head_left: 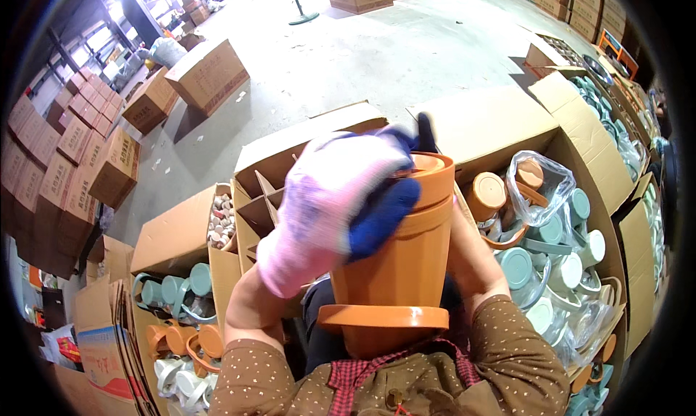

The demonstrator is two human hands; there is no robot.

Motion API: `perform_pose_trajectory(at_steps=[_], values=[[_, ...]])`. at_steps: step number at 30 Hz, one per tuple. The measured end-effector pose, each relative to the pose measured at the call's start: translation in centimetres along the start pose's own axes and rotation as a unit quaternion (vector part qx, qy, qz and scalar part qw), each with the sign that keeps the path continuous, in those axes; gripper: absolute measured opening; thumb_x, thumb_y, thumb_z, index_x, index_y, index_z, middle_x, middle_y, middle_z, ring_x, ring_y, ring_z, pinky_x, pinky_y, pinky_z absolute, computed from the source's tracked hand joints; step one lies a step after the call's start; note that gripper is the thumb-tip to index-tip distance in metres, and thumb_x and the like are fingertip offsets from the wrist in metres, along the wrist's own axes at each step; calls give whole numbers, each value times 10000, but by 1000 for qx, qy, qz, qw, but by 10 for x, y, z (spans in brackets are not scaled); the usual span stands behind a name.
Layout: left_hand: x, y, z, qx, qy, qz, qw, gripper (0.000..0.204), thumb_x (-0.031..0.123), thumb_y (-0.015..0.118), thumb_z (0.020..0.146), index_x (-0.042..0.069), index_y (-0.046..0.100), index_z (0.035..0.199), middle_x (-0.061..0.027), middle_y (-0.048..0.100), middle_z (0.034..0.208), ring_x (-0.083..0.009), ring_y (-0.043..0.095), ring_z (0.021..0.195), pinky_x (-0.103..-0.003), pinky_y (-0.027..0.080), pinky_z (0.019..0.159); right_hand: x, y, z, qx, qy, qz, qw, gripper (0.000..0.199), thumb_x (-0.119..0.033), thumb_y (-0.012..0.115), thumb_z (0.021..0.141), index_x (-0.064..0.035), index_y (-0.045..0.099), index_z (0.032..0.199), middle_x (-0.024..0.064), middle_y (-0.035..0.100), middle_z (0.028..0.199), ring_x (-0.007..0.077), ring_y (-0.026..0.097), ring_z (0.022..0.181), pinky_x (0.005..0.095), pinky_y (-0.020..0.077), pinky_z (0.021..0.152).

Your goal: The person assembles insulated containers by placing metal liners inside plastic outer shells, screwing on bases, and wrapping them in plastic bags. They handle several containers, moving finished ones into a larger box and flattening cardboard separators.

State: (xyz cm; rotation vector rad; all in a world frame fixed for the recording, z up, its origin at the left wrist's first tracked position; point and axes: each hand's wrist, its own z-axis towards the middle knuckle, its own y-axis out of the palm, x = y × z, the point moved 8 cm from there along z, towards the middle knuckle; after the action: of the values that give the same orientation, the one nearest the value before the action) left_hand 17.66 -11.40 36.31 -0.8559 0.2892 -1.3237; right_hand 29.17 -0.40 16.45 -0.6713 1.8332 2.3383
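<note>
An orange plastic jug [391,253] with a tapered body and a band handle [384,316] stands upright before my chest, above my lap. My left hand [333,191], in a pink and blue work glove, is closed over the round orange lid [428,163] at its top, with blue fingers curled at the rim; motion blurs it slightly. Against the jug's right side my right hand [457,202] shows only a thin pink edge; it holds the jug from behind, its fingers hidden. A dark fingertip rises beyond the lid; I cannot tell whose.
An open carton with cardboard dividers [255,216] stands ahead. At right, a carton [500,137] holds teal, white and orange jugs, some bagged. More jugs [174,289] and a box of small pale pieces [221,224] lie at left. Stacked cartons [65,166] stand farther off.
</note>
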Motion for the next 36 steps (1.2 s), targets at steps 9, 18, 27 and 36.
perform_pose_trajectory(at_steps=[9, 18, 27, 36], values=[[-45, -4, -30, 80, -69, -192, 976, 223, 204, 583, 928, 27, 648, 1047, -159, 677, 1055, -285, 619, 1080, -415, 436, 995, -40, 32, -9, -154, -96, -18, 983, 768, -598, 247, 999, 9, 681, 817, 144, 648, 816, 269, 622, 918, 399, 456, 926], [-90, 3, -67, 63, -202, -402, 891, 216, 150, 568, 932, -18, 629, 1054, -162, 676, 1103, -257, 637, 1050, -386, 456, 990, -55, 52, -27, -224, -151, -132, 954, 791, -677, 293, 948, -14, 692, 788, 179, 691, 841, 288, 647, 898, 442, 458, 945], [-103, 8, -76, 61, -153, -429, 888, 236, 143, 535, 940, -11, 658, 1070, -93, 687, 1020, -198, 636, 989, -331, 468, 951, -51, 83, -60, -193, -231, -378, 875, 843, -629, 156, 989, 29, 679, 922, 201, 674, 942, 292, 612, 895, 447, 439, 928], [-60, -2, -56, 33, -44, -322, 945, 225, 186, 608, 915, 21, 675, 1053, -90, 693, 1035, -230, 632, 1017, -353, 424, 981, 1, 52, -61, 80, -76, -205, 973, 489, -387, 358, 983, 5, 643, 910, 166, 664, 974, 265, 606, 900, 431, 459, 906]])
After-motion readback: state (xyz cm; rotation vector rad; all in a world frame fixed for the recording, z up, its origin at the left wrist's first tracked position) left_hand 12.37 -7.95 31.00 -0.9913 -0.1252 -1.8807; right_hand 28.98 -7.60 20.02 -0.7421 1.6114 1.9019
